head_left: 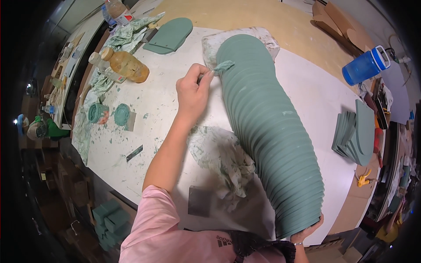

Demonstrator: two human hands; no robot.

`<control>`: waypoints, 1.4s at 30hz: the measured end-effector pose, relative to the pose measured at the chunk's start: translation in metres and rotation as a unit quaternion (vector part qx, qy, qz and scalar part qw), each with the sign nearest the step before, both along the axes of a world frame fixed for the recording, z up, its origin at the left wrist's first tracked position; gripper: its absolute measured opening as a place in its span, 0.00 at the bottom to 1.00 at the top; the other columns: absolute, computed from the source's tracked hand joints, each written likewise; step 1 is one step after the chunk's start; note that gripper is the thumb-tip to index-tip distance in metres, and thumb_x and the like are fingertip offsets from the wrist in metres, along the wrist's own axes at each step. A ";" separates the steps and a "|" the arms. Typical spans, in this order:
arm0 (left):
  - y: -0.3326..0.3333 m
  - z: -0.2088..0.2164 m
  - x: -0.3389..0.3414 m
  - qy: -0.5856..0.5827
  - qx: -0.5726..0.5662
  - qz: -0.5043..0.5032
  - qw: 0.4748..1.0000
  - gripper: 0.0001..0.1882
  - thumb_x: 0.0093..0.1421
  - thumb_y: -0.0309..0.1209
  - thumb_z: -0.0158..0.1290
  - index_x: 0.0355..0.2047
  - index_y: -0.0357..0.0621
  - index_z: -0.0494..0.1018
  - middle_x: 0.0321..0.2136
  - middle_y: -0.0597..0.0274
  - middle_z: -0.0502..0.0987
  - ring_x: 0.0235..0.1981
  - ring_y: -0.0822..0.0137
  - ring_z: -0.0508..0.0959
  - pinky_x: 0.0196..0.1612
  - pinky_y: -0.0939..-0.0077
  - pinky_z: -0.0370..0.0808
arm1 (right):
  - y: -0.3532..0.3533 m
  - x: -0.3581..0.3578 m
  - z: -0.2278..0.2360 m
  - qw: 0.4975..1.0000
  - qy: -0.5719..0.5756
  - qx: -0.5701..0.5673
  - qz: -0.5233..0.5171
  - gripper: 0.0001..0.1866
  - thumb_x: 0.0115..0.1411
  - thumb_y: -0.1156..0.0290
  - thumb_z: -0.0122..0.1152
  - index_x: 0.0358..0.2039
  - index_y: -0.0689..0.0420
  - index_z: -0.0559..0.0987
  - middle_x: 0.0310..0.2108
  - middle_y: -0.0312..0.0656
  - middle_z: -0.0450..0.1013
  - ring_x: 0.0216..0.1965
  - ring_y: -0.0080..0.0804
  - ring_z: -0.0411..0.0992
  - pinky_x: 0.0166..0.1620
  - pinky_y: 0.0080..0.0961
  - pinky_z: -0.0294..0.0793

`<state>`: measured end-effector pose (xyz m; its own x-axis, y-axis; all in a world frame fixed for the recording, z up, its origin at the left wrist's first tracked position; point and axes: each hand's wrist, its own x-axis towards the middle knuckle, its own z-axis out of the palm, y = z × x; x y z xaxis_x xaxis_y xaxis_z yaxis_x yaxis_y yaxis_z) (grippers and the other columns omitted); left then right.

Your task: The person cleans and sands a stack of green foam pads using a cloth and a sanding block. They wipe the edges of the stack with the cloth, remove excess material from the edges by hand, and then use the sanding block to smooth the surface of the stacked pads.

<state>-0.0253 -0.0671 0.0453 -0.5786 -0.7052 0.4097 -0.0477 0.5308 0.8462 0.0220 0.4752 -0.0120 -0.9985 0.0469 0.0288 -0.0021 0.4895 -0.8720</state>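
Observation:
A long, curving row of green, round-ended panels (274,127), pressed face to face, runs from the far middle toward my body. Its far end rests on a whitish, smudged block (210,47). My left hand (193,92) is closed in a pinch on a small green-smeared piece (224,66), whose kind I cannot make out; it reaches the left edge of the far panels. My right hand (310,230) curls around the near end of the row, its palm partly hidden. Below my left forearm lies a crumpled, green-stained cloth (219,153), touching the row's left side.
Left on the white table are a jar of green paste (97,113), its paste-covered lid (122,114), an amber bottle (127,65) and a loose green panel (170,36). A dark flat plate (199,201) lies near me. At right stand more green panels (355,133) and a blue bottle (365,65).

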 end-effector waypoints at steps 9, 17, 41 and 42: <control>-0.007 -0.005 -0.009 0.002 0.007 0.001 1.000 0.07 0.65 0.27 0.55 0.30 0.39 0.72 0.18 0.74 0.68 0.20 0.82 0.63 0.24 0.83 0.61 | 0.002 0.000 -0.003 1.000 0.000 -0.011 -0.011 0.47 0.57 0.35 0.52 0.62 0.63 0.59 0.54 0.47 0.60 0.56 0.40 0.63 0.60 0.39 0.62; -0.007 -0.006 -0.009 -0.003 0.025 0.001 1.000 0.07 0.65 0.27 0.55 0.30 0.38 0.72 0.18 0.73 0.69 0.20 0.82 0.64 0.25 0.83 0.62 | 0.000 0.000 -0.005 0.997 0.000 -0.073 -0.011 0.36 0.57 0.57 0.56 0.62 0.61 0.59 0.54 0.46 0.61 0.56 0.39 0.63 0.61 0.37 0.62; -0.044 0.016 -0.077 -0.030 -0.115 0.017 0.993 0.08 0.61 0.30 0.58 0.29 0.38 0.73 0.17 0.61 0.73 0.19 0.72 0.68 0.27 0.77 0.68 | 0.012 0.002 -0.011 0.999 0.014 -0.031 0.007 0.41 0.56 0.49 0.56 0.64 0.61 0.57 0.55 0.46 0.60 0.57 0.39 0.62 0.61 0.38 0.61; -0.043 0.014 -0.077 -0.031 -0.120 0.014 0.992 0.08 0.61 0.30 0.58 0.29 0.38 0.73 0.17 0.61 0.73 0.19 0.73 0.68 0.27 0.78 0.68 | 0.012 0.003 -0.011 0.999 0.013 -0.030 0.006 0.41 0.56 0.49 0.56 0.64 0.61 0.57 0.55 0.46 0.60 0.57 0.39 0.62 0.61 0.38 0.61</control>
